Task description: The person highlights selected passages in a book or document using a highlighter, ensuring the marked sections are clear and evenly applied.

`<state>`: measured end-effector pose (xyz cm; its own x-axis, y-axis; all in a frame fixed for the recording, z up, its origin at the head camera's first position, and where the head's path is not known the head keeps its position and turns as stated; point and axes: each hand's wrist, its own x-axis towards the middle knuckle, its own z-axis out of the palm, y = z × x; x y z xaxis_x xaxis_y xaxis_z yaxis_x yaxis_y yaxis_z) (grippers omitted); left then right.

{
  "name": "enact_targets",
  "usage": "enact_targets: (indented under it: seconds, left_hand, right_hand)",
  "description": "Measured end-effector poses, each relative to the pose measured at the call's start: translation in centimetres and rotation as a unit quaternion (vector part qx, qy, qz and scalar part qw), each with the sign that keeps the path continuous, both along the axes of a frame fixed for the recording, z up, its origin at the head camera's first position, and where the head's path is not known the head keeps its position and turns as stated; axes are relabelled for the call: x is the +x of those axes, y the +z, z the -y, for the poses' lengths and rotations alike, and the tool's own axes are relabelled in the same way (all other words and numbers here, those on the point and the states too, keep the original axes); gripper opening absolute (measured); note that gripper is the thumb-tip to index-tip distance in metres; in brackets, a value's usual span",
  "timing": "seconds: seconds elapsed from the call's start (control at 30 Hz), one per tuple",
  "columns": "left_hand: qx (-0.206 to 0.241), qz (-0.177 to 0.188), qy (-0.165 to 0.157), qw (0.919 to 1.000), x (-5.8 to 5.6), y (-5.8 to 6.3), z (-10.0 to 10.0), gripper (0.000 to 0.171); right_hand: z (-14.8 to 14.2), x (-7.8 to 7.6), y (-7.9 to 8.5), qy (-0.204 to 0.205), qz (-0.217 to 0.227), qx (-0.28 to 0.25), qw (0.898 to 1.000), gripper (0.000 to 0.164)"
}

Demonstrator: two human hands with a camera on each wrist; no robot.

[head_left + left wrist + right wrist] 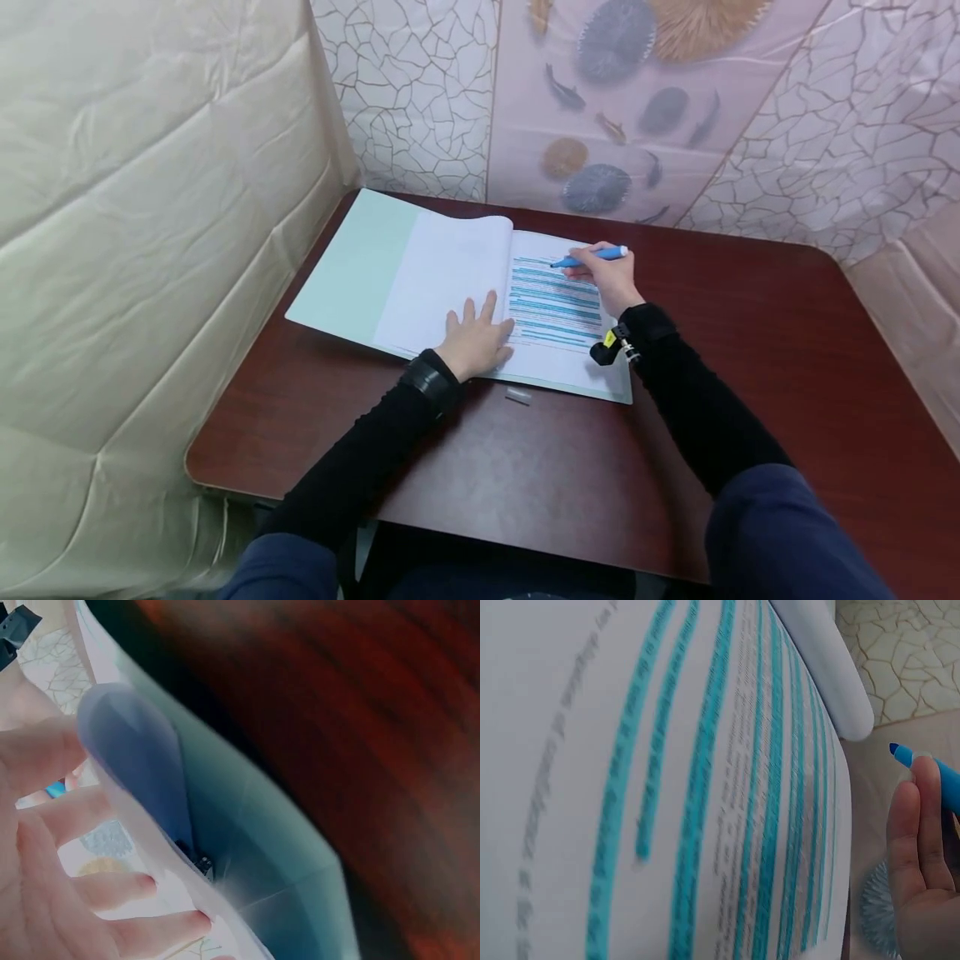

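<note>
A pale green folder (352, 258) lies opened on the table, its white pages (450, 267) turned over to the left. The right-hand page (555, 362) carries printed lines, many marked in blue-teal. My left hand (476, 343) rests with spread fingers on the paper near the fold; the left wrist view shows its fingers (154, 934) against the sheet. Between fingers and thumb, my right hand (611, 279) pinches a blue highlighter (600, 256) over the upper part of the printed page. Its dark tip shows uncapped in the right wrist view; whether it touches the paper I cannot tell.
A small translucent piece (518, 396) lies on the dark red-brown table (465, 458), just in front of the folder. Behind the table hangs a patterned cloth (420, 92). A cream quilted curtain (150, 208) stands along the left edge.
</note>
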<state>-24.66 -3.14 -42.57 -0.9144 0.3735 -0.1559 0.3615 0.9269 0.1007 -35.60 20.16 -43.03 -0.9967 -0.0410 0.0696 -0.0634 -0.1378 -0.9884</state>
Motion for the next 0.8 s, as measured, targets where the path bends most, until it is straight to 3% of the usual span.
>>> enact_targets:
  seconds: [0.1,0.23,0.53,0.8]
  left_hand:
    - [0.000,0.006,0.000,1.0000,-0.1,-0.3,0.0,0.052]
    - [0.006,0.014,0.000,0.9999,-0.2,-0.5,0.1,0.052]
    - [0.002,0.028,0.002,0.9996,-0.5,-0.7,0.1,0.052]
    - [-0.002,0.035,0.006,0.9994,-0.4,-0.6,0.4,0.053]
  right_hand:
    - [0.6,-0.5,-1.3,0.027,-0.010,-0.004,1.000,0.025]
    - [1.8,-0.5,-1.6,0.048,-0.009,0.009,0.999,0.028]
    - [4.2,-0.3,-1.3,0.044,0.081,0.022,0.996,0.025]
    - [4.8,-0.4,-2.1,0.042,0.101,0.042,0.993,0.029]
